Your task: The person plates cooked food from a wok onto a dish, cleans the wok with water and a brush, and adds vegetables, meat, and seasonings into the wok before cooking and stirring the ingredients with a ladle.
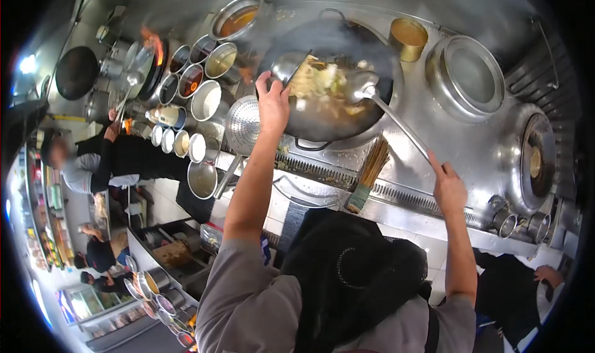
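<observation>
A large black wok (322, 127) holds steaming, light-coloured food (325, 83) with some green pieces in it. My left hand (273, 105) is at the wok's left side, its fingers closed on the rim of a small metal bowl (289, 66). That bowl is tilted over the food, and its inside is partly hidden. In my right hand (449, 189) is the end of a long-handled ladle (403, 127). The ladle's head rests in the wok at the right edge of the food.
Left of the wok lie a perforated strainer (243, 127) and several pots of sauces and seasonings (206, 100). A bamboo brush (370, 173) leans at the stove's front edge. A tin (408, 38) and a large metal pot (466, 77) stand right. Another person (93, 167) works at a flaming wok.
</observation>
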The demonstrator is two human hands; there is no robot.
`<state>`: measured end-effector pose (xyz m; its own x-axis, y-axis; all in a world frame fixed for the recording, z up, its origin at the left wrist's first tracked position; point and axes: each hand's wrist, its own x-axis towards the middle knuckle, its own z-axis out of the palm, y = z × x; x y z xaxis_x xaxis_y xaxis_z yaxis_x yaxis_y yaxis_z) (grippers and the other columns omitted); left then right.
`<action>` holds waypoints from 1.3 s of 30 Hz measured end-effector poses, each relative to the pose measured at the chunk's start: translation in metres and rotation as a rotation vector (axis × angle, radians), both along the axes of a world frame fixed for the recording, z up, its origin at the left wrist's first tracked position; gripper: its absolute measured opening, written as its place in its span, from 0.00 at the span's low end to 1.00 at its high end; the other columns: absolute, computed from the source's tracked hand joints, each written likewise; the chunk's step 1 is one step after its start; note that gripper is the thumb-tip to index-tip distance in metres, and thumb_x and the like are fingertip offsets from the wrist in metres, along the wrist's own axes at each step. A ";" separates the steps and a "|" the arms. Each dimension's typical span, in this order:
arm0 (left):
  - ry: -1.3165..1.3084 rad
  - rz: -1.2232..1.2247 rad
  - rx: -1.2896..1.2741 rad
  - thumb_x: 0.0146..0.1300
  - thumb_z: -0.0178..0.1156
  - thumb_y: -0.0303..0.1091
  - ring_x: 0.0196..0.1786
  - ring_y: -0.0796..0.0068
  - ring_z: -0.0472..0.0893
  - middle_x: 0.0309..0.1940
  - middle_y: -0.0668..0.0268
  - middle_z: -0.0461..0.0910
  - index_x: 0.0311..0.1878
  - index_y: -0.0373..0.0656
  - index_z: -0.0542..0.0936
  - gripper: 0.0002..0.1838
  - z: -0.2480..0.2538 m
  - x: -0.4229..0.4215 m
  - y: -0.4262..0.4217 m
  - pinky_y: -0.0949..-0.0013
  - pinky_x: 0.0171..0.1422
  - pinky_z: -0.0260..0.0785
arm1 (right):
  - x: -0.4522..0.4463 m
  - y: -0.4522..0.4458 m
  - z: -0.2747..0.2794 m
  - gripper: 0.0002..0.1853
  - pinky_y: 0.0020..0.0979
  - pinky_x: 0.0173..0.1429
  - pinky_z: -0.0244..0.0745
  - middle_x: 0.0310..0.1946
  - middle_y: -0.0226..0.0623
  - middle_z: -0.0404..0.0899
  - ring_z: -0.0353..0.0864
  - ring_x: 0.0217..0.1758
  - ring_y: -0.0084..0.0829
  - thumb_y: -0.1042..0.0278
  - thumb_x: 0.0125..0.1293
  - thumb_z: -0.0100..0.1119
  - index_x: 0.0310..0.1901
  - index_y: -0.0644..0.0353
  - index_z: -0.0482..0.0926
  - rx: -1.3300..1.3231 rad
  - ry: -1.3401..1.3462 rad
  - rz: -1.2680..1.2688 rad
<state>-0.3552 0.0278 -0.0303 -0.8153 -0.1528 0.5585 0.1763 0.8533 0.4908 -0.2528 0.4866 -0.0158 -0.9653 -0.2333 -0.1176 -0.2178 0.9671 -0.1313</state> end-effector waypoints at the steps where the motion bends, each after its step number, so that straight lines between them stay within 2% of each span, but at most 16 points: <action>1: -0.038 0.015 -0.017 0.62 0.65 0.24 0.59 0.40 0.73 0.63 0.42 0.65 0.35 0.36 0.73 0.08 0.006 -0.005 0.005 0.50 0.64 0.68 | 0.003 0.006 0.002 0.41 0.47 0.42 0.81 0.41 0.39 0.79 0.83 0.38 0.45 0.82 0.60 0.53 0.74 0.31 0.64 0.023 0.040 0.015; 5: 0.063 -0.045 -0.360 0.64 0.63 0.27 0.64 0.40 0.71 0.67 0.46 0.64 0.38 0.39 0.76 0.05 0.010 -0.017 0.018 0.51 0.60 0.72 | 0.014 0.011 0.007 0.40 0.46 0.40 0.80 0.39 0.38 0.78 0.83 0.37 0.44 0.81 0.61 0.55 0.73 0.31 0.66 0.019 0.081 -0.011; 7: -0.114 -0.186 -0.483 0.64 0.62 0.29 0.66 0.40 0.71 0.69 0.48 0.62 0.38 0.43 0.77 0.04 0.003 -0.013 0.031 0.52 0.57 0.74 | 0.013 -0.011 0.015 0.38 0.46 0.39 0.80 0.37 0.40 0.78 0.83 0.37 0.46 0.80 0.62 0.56 0.72 0.34 0.68 -0.125 0.154 -0.005; 8: -0.250 -0.093 -0.230 0.62 0.62 0.28 0.69 0.40 0.67 0.68 0.50 0.62 0.42 0.43 0.76 0.06 0.010 -0.013 0.037 0.49 0.64 0.71 | 0.009 -0.020 0.016 0.38 0.46 0.39 0.80 0.37 0.40 0.78 0.83 0.37 0.46 0.80 0.62 0.56 0.72 0.34 0.68 -0.120 0.154 0.023; 12: 0.054 0.116 -0.026 0.63 0.63 0.26 0.61 0.37 0.72 0.64 0.41 0.62 0.39 0.35 0.73 0.08 0.004 0.013 -0.006 0.48 0.62 0.69 | -0.008 -0.049 -0.010 0.34 0.49 0.40 0.77 0.39 0.45 0.80 0.82 0.34 0.52 0.76 0.65 0.57 0.72 0.37 0.69 -0.388 0.085 0.022; 14: 0.135 0.241 0.124 0.64 0.63 0.27 0.53 0.40 0.73 0.54 0.40 0.68 0.38 0.32 0.71 0.10 0.001 0.063 -0.041 0.50 0.59 0.67 | -0.027 -0.063 -0.037 0.31 0.47 0.45 0.77 0.46 0.49 0.82 0.83 0.38 0.52 0.74 0.68 0.56 0.72 0.40 0.68 -0.485 0.172 0.033; 16: 0.105 0.475 0.218 0.64 0.64 0.30 0.44 0.48 0.70 0.40 0.48 0.69 0.38 0.35 0.71 0.12 -0.002 0.136 -0.069 0.51 0.49 0.65 | -0.043 -0.095 -0.021 0.28 0.44 0.53 0.76 0.55 0.54 0.80 0.83 0.48 0.54 0.71 0.71 0.55 0.73 0.48 0.68 -0.474 -0.210 -0.169; 17: 0.085 0.599 0.354 0.65 0.64 0.34 0.41 0.50 0.70 0.37 0.50 0.68 0.38 0.36 0.71 0.13 -0.005 0.181 -0.082 0.51 0.47 0.64 | -0.058 -0.091 -0.054 0.27 0.40 0.60 0.73 0.61 0.57 0.77 0.81 0.58 0.51 0.69 0.73 0.54 0.73 0.55 0.66 -0.480 -0.029 0.037; 19: 0.227 0.756 0.791 0.67 0.64 0.39 0.40 0.55 0.71 0.37 0.53 0.69 0.37 0.37 0.69 0.17 -0.053 0.276 -0.118 0.54 0.46 0.65 | -0.079 -0.112 -0.055 0.28 0.37 0.67 0.69 0.66 0.54 0.73 0.76 0.66 0.42 0.70 0.75 0.50 0.75 0.60 0.62 -0.565 -0.186 0.200; 20: 0.288 0.824 0.954 0.69 0.64 0.40 0.37 0.64 0.72 0.36 0.57 0.71 0.36 0.40 0.69 0.16 -0.063 0.333 -0.128 0.57 0.43 0.73 | -0.091 -0.112 -0.071 0.28 0.36 0.68 0.68 0.69 0.51 0.71 0.76 0.66 0.41 0.71 0.76 0.49 0.76 0.60 0.60 -0.550 -0.094 0.341; 21: 0.411 0.897 1.102 0.70 0.63 0.39 0.40 0.68 0.76 0.39 0.60 0.72 0.38 0.40 0.68 0.15 -0.054 0.393 -0.125 0.59 0.42 0.80 | -0.095 -0.121 -0.068 0.29 0.36 0.71 0.64 0.70 0.51 0.69 0.74 0.66 0.41 0.70 0.76 0.49 0.76 0.60 0.60 -0.662 -0.298 0.243; 22: 0.545 0.933 1.245 0.71 0.62 0.38 0.43 0.71 0.80 0.42 0.64 0.73 0.41 0.40 0.68 0.14 -0.042 0.448 -0.119 0.61 0.41 0.86 | -0.116 -0.123 -0.081 0.28 0.35 0.63 0.69 0.67 0.50 0.72 0.77 0.60 0.40 0.71 0.73 0.49 0.75 0.59 0.62 -0.543 -0.279 0.297; 24: 0.688 1.257 1.186 0.73 0.58 0.39 0.39 0.72 0.79 0.37 0.65 0.72 0.43 0.39 0.69 0.13 -0.060 0.566 -0.107 0.61 0.43 0.86 | -0.160 -0.127 -0.107 0.28 0.34 0.47 0.81 0.61 0.49 0.76 0.82 0.48 0.38 0.75 0.69 0.50 0.72 0.58 0.66 -0.313 -0.228 0.410; 26: 0.962 1.512 1.126 0.74 0.57 0.37 0.38 0.73 0.78 0.36 0.65 0.72 0.43 0.40 0.70 0.11 -0.049 0.665 -0.071 0.63 0.40 0.85 | -0.171 -0.138 -0.107 0.31 0.32 0.19 0.67 0.32 0.36 0.80 0.72 0.17 0.27 0.70 0.69 0.52 0.74 0.59 0.63 -0.445 -0.237 0.597; 32: 1.646 1.778 0.802 0.71 0.58 0.32 0.41 0.67 0.81 0.41 0.60 0.76 0.42 0.39 0.66 0.11 -0.050 0.904 0.033 0.57 0.41 0.84 | -0.080 -0.224 -0.061 0.30 0.32 0.19 0.68 0.33 0.37 0.80 0.72 0.18 0.27 0.71 0.69 0.52 0.73 0.59 0.63 -0.302 -0.172 0.701; 39: 2.049 1.869 0.279 0.69 0.58 0.27 0.49 0.58 0.81 0.52 0.52 0.73 0.48 0.35 0.65 0.12 -0.033 1.082 0.144 0.50 0.47 0.84 | 0.040 -0.343 -0.059 0.29 0.32 0.20 0.68 0.33 0.38 0.80 0.73 0.19 0.28 0.71 0.69 0.51 0.72 0.59 0.64 -0.260 -0.238 0.933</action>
